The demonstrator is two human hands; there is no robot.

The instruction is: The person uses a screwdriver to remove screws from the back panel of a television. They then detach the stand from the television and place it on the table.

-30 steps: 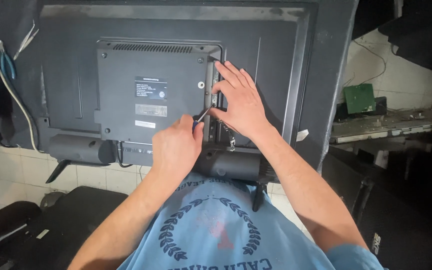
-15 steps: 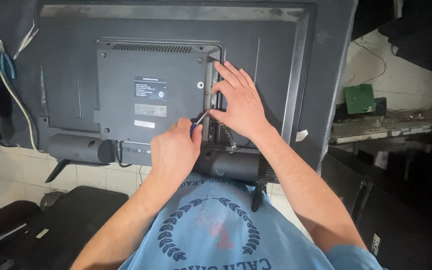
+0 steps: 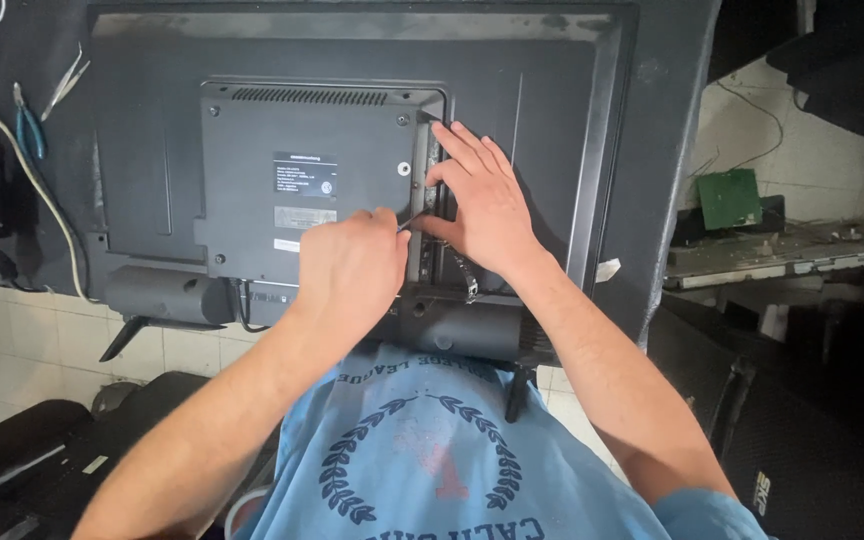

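A black flat-screen television [image 3: 542,120] lies face down in front of me, its raised rear cover [image 3: 252,170] in the middle. My left hand [image 3: 347,270] is closed around a thin dark tool [image 3: 410,221], whose tip points at the right edge of the rear cover. My right hand [image 3: 487,205] rests flat on the panel just right of that edge, fingers spread and pressing by the port strip. A white label and a small sticker sit on the cover left of my hands.
Blue-handled pliers [image 3: 27,125] and a white cable [image 3: 22,180] lie at the left. A green circuit board [image 3: 729,197] sits on a cluttered shelf at the right. Black speaker boxes [image 3: 802,440] stand at lower right, white tiles [image 3: 32,330] below the television.
Both hands have stayed at the right edge of the rear cover; my left hand has shifted only slightly with the tool.
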